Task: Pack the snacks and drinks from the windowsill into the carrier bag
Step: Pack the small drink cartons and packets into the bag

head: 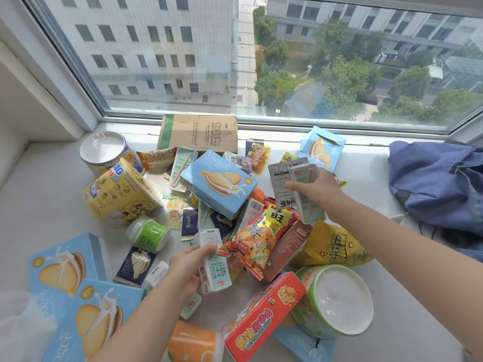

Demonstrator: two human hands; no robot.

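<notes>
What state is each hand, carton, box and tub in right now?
left hand, grips a milk carton
right hand, grips two cartons together
centre biscuit box, closed, tilted on the pile
window-side biscuit box, top torn open
green tub, on its side, lid sealed
yellow tub, on its side
cardboard box, closed, creased

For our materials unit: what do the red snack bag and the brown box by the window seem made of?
Red snack bag: probably plastic film, glossy; it crinkles and glints. Brown box: cardboard, matte; creased, dented face.
</notes>
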